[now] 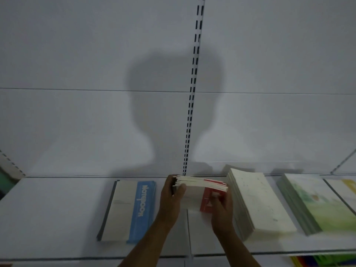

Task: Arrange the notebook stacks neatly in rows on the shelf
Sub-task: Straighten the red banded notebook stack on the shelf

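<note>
Two hands, left hand [173,197] and right hand [221,209], gripping red-and-white notebook stack [200,191], above shelf [57,218]

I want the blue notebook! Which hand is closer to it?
Left. The left hand grips the red stack just right of the blue notebook; the right hand holds the stack's far side, farther away.
</note>
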### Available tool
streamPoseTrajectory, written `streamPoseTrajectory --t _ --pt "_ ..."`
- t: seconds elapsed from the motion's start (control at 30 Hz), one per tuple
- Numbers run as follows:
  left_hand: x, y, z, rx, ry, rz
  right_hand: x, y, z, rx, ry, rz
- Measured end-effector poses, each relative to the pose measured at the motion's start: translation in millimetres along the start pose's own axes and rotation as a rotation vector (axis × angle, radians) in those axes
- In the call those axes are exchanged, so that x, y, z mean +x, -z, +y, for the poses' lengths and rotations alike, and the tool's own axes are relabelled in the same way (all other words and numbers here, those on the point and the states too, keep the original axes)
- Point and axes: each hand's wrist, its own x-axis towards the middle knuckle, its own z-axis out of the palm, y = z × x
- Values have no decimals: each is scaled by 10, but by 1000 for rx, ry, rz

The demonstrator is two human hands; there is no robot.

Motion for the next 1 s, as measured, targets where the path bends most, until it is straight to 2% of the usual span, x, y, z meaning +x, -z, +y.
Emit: streamPoseTrajectory --t 0.1,0.17,0.33,0.43,0.57,0.73,0.9,1.0 --pt "-9 -174 49 100 -73 135 35 30 -6 63 -43 -73" --pt "14 -306 99 89 -25 271 71 -8 -70 86 -77 -63" --pt "-15 -439 107 122 74 436 168 -153 -247 -116 -186 196" --pt "-23 -384 134 164 68 416 184 -83 -284 -219 -158 181" --pt "-25 -387 188 60 80 367 204 -86 -355 -89 -140 177" --pt "-85 -415 169 86 14 434 198 -128 -328 -154 -66 242" --pt "-96 -416 178 23 42 371 199 -83 -263 -143 -130 193" --pt "-66 -420 221 -11 70 312 227 -89 -263 -108 -122 236"
